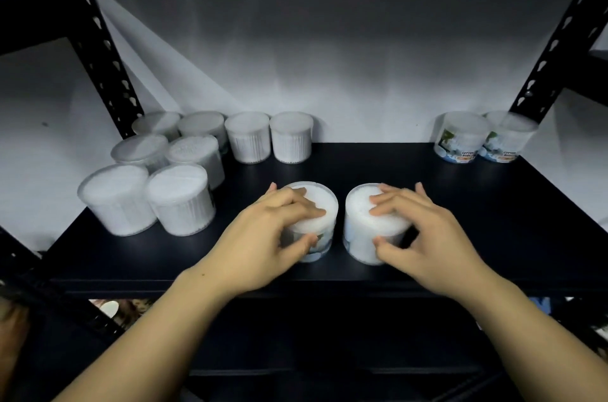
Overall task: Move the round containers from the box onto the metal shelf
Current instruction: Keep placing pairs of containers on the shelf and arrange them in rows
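Observation:
Two clear round containers of white cotton swabs stand side by side near the front of the black metal shelf (460, 220). My left hand (273, 237) wraps the left container (324, 204), fingers over its lid and thumb on its side. My right hand (424, 230) grips the right container (358, 214) the same way. Both containers rest on the shelf surface. The box is not in view.
Several more swab containers are grouped at the shelf's back left (177, 164). Two labelled containers (460, 138) stand at the back right by the upright post (559, 39). Another slotted post (88, 39) rises at the left. A white wall lies behind.

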The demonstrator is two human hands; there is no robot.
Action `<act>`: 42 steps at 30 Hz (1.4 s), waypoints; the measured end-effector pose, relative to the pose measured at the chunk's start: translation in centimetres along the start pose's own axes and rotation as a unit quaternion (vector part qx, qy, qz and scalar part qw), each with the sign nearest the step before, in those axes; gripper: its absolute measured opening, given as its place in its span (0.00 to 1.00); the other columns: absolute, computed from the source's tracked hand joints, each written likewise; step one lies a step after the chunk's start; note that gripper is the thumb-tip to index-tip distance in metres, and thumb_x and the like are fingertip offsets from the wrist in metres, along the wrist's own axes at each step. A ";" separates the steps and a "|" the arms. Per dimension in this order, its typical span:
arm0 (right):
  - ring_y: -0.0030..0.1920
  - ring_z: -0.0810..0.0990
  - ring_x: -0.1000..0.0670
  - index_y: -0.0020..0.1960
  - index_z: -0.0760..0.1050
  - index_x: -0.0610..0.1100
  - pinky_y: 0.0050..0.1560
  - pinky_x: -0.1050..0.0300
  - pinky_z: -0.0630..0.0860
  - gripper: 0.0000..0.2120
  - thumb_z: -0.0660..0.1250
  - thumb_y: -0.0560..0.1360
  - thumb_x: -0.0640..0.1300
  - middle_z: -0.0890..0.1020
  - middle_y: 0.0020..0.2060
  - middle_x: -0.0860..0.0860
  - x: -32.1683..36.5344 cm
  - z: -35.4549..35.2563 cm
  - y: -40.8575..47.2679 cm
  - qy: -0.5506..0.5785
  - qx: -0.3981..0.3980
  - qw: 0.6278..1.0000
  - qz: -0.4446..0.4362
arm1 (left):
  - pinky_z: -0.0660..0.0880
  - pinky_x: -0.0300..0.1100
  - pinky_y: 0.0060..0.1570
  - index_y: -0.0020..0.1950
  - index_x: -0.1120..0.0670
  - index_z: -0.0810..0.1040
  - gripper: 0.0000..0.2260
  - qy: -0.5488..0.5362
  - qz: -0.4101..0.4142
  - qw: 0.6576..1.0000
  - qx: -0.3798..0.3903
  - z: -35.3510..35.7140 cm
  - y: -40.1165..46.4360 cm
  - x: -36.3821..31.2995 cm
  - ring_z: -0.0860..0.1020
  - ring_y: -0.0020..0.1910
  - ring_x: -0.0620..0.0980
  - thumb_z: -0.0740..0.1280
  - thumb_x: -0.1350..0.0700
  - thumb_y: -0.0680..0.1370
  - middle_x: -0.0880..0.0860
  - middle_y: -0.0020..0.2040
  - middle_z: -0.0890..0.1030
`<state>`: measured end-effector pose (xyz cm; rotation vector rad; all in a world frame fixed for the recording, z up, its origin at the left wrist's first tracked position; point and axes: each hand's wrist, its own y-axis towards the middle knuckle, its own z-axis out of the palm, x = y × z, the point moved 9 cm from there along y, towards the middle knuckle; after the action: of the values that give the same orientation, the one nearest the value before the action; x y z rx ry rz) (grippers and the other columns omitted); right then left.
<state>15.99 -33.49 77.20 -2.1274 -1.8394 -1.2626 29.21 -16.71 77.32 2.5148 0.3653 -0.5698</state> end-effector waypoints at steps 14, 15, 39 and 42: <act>0.50 0.72 0.53 0.52 0.81 0.54 0.58 0.50 0.67 0.20 0.71 0.69 0.67 0.74 0.46 0.60 2.1 0.2 1.5 -0.186 -0.034 0.982 0.018 | 0.73 0.49 0.56 0.59 0.43 0.83 0.21 0.091 -0.038 0.994 -0.036 -0.6 1.1 -0.9 0.71 0.51 0.44 0.69 0.35 0.70 0.39 0.50 0.74; 0.50 0.72 0.54 0.51 0.80 0.54 0.61 0.50 0.67 0.17 0.71 0.70 0.64 0.74 0.46 0.60 2.1 0.3 1.3 -0.174 -0.027 0.984 0.019 | 0.73 0.48 0.56 0.58 0.43 0.83 0.19 0.082 -0.035 0.996 -0.032 -0.6 1.0 -0.8 0.71 0.51 0.44 0.70 0.37 0.71 0.39 0.51 0.74; 0.58 0.79 0.55 0.52 0.85 0.48 0.61 0.64 0.71 0.13 0.80 0.68 0.43 0.82 0.52 0.58 0.9 -1.3 -1.1 -0.006 -0.035 0.999 0.023 | 0.74 0.42 0.60 0.58 0.45 0.84 0.15 0.015 0.006 1.000 -0.012 0.2 1.0 -1.3 0.78 0.57 0.43 0.76 0.46 0.72 0.39 0.56 0.81; 0.59 0.81 0.57 0.51 0.86 0.46 0.62 0.65 0.72 0.13 0.81 0.67 0.40 0.84 0.53 0.57 0.4 -1.6 -0.7 0.027 -0.027 0.999 0.033 | 0.75 0.44 0.60 0.55 0.45 0.85 0.14 0.015 0.008 1.000 -0.016 -0.1 1.2 -1.0 0.80 0.58 0.41 0.78 0.45 0.71 0.39 0.55 0.83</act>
<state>14.47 -33.84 78.18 -2.1391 -1.7185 -1.3546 28.84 -17.79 78.43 2.4954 0.3618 -0.5177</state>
